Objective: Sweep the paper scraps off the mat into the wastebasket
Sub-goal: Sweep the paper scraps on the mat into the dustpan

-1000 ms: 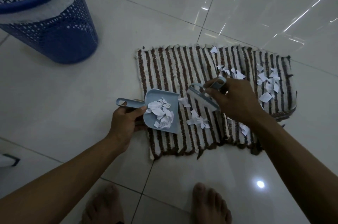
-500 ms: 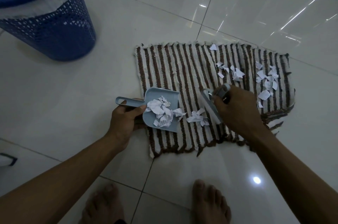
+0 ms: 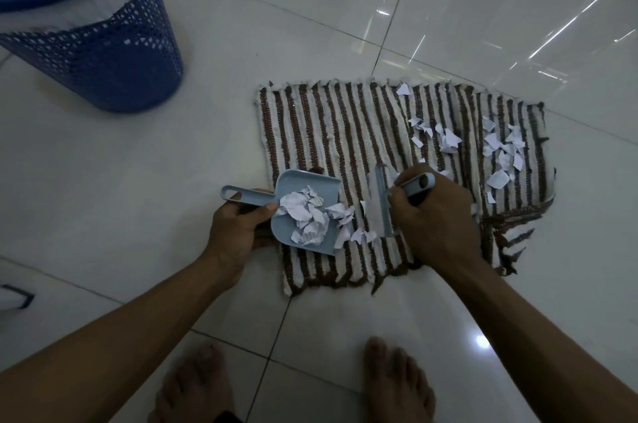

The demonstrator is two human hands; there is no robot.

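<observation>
A brown-and-white striped mat (image 3: 345,132) lies on the tiled floor. My left hand (image 3: 238,229) grips the handle of a small light-blue dustpan (image 3: 303,186) resting on the mat's left part, with a heap of white paper scraps (image 3: 305,215) in it. My right hand (image 3: 431,215) holds a small light-blue brush (image 3: 381,205) just right of the pan's mouth, a few scraps (image 3: 360,234) between brush and pan. More scraps (image 3: 500,153) lie scattered on the mat's right part. The blue mesh wastebasket (image 3: 86,42) stands at the upper left, off the mat.
Glossy white floor tiles (image 3: 172,153) surround the mat. My bare feet (image 3: 397,384) are at the bottom edge, just below the mat. A white object with a dark edge (image 3: 13,294) pokes in at the far left.
My right hand has swept the brush leftward across the mat, pushing scraps up to and into the dustpan. The left hand and dustpan have stayed put.
</observation>
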